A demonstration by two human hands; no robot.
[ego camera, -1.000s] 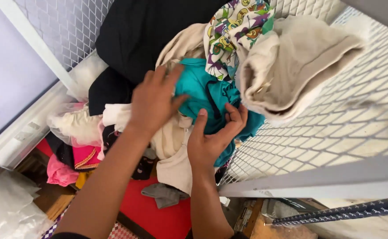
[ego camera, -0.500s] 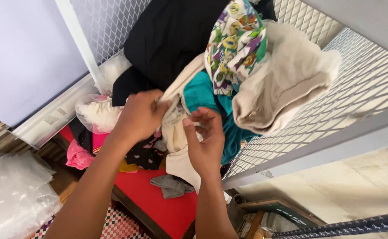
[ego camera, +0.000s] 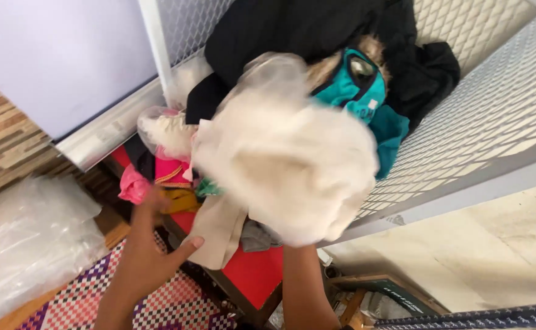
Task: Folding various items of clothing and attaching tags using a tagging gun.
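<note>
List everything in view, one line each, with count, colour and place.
cream garment: one, cream, blurred, lifted mid-frame over the pile
teal garment: one, teal, behind it
black clothes: count unclear, black, top of pile
pink clothes: count unclear, pink, left of pile
mesh panels: white, right and back
red surface: one, under the pile
checked mat: one, purple and white, bottom left
plastic bags: clear, left
left hand: open, by hanging cream cloth
right hand: hidden under cream garment; forearm shows
</note>
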